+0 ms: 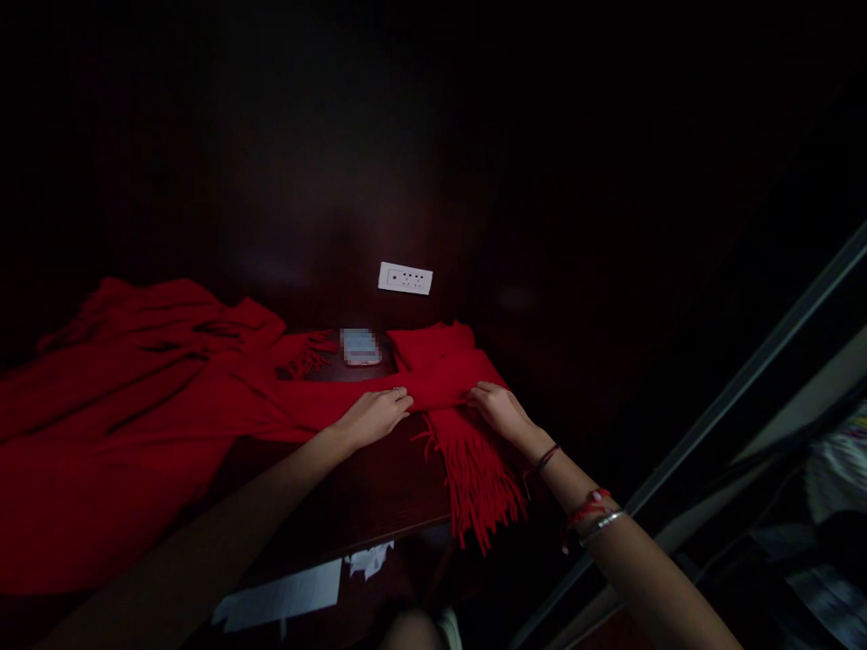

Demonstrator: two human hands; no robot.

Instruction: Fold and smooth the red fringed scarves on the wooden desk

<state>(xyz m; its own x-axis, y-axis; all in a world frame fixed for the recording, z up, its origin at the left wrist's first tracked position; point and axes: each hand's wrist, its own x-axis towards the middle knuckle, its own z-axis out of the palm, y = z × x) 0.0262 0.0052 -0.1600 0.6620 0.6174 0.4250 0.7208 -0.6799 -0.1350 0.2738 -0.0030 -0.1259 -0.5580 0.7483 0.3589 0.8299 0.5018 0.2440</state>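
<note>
Scarf lying across a desk

Its bulk is spreading out at left; a folded end is resting at right, fringe hanging over the front edge. A phone is lying between them, near the back panel. A socket is sitting on that panel, above the phone and rightward. Papers are lying below the edge.

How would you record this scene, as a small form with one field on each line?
Left hand: fingers closed on the red cloth; wears a ring
Right hand: fingers closed on the same cloth, farther right; bracelets on that arm
Cloth: loose folds at left; fringe at right hangs over the front edge of the dark surface
Phone-like device: lies behind the left hand, pixelated
Wall: white socket plate
Below surface: papers
Light: dim
</note>
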